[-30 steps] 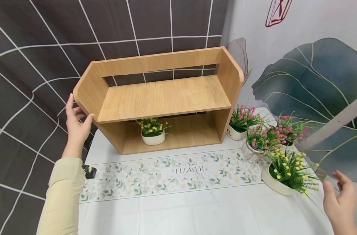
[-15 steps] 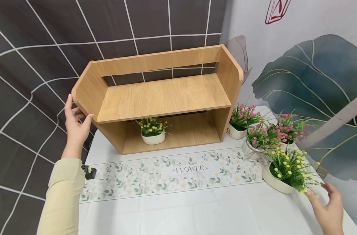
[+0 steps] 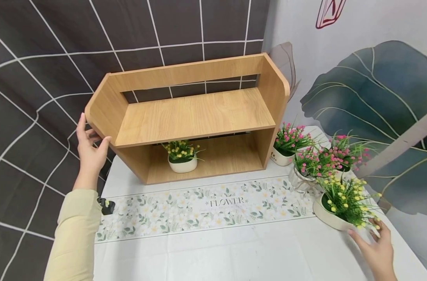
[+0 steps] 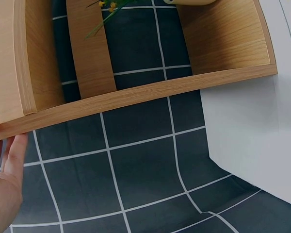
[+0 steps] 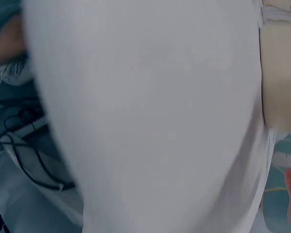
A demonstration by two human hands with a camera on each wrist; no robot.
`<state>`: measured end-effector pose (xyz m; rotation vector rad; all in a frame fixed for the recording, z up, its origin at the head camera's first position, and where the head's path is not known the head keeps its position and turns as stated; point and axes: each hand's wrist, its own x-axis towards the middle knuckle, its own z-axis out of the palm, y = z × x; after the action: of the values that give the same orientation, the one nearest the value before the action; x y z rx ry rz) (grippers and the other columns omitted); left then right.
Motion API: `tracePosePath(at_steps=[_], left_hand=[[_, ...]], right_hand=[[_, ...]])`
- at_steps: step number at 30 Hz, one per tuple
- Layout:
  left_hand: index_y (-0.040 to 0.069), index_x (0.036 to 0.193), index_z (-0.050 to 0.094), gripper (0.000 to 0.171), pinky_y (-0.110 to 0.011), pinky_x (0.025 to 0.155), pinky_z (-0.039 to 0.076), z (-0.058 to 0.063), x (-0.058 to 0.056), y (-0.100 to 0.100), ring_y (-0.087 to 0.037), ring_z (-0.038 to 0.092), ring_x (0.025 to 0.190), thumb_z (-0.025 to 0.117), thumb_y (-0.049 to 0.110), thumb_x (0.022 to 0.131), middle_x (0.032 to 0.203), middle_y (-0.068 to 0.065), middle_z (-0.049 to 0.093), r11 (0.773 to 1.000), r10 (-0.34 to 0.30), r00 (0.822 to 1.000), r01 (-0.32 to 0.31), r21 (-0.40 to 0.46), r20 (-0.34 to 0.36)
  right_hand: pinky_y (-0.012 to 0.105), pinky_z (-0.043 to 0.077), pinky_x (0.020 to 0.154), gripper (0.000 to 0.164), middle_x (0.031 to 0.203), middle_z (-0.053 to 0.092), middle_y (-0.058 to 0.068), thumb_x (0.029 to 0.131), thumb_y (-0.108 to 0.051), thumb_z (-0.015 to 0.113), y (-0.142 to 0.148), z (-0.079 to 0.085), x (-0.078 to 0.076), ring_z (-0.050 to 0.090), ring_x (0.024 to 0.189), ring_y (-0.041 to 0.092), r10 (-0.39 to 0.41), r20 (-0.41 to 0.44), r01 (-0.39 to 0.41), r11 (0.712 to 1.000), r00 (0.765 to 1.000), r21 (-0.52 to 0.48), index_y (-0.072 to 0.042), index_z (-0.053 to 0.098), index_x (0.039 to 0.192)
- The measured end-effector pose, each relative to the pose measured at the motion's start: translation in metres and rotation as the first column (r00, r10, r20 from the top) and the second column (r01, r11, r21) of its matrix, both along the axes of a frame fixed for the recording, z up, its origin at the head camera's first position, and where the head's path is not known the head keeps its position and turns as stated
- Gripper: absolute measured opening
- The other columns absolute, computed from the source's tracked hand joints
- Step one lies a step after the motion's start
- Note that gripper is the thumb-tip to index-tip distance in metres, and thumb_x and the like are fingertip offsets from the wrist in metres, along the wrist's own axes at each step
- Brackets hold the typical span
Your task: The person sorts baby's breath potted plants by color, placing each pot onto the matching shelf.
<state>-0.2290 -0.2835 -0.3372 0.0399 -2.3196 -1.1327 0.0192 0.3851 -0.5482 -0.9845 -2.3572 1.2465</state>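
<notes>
My left hand [image 3: 91, 150] grips the left side panel of a two-tier wooden shelf [image 3: 196, 113], thumb on its front edge and fingers on the outer side. In the left wrist view that hand [image 4: 7, 184] pinches the panel's edge [image 4: 136, 99]. At the right, my right hand [image 3: 376, 248] reaches beside a potted plant with yellow flowers [image 3: 347, 203] in an oval cream pot [image 3: 327, 218]. Its thumb is close to the pot and its fingers are among the lower leaves; contact is unclear. Another yellow-flowered plant [image 3: 182, 156] stands on the lower tier.
Several pink-flowered potted plants [image 3: 313, 166] cluster right of the shelf. A floral runner [image 3: 227, 207] printed "FLOWER" lies along the white table [image 3: 234, 253]. Dark grid-patterned cloth [image 3: 129, 31] hangs behind and left. A small black device [image 3: 107, 206] is at my left wrist.
My right hand has moved left toward the yellow-flowered plant, its thumb now near the cream pot. The left hand keeps its grip on the shelf.
</notes>
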Motion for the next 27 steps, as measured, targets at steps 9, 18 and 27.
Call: tracePosePath(at_steps=[9,18,27], left_hand=[[0.024,0.152,0.013,0.079,-0.016,0.069,0.037,-0.002,0.002,0.000,-0.030,0.051,0.107,0.056,-0.001,0.091,0.130,-0.018,0.047,1.000,-0.009,1.000,0.009,0.016,0.003],[0.022,0.152,0.013,0.078,-0.017,0.069,0.037,-0.001,0.002,0.001,-0.030,0.051,0.106,0.056,-0.001,0.091,0.129,-0.018,0.047,1.000,-0.018,1.000,0.018,0.006,-0.013],[0.025,0.152,0.012,0.079,-0.018,0.070,0.036,0.000,0.003,0.000,-0.034,0.051,0.109,0.056,0.000,0.091,0.131,-0.019,0.046,1.000,-0.010,1.000,0.010,0.012,0.001]], right_hand=[[0.046,0.022,0.115,0.085,0.156,0.015,0.020,0.088,-0.028,0.066,-0.001,-0.004,-0.020,0.018,0.143,0.033,0.029,0.126,-0.016,0.994,0.992,-0.106,-0.007,0.014,0.152],[0.049,0.024,0.113,0.084,0.156,0.016,0.021,0.090,-0.032,0.063,0.004,-0.011,-0.022,0.020,0.142,0.037,0.051,0.132,-0.036,0.993,0.990,-0.110,-0.006,0.014,0.152],[-0.003,0.027,0.092,0.073,0.141,0.037,-0.019,0.086,-0.019,0.069,0.000,-0.014,-0.031,0.031,0.128,-0.010,0.017,-0.029,-0.022,0.979,0.999,-0.203,-0.031,0.027,0.144]])
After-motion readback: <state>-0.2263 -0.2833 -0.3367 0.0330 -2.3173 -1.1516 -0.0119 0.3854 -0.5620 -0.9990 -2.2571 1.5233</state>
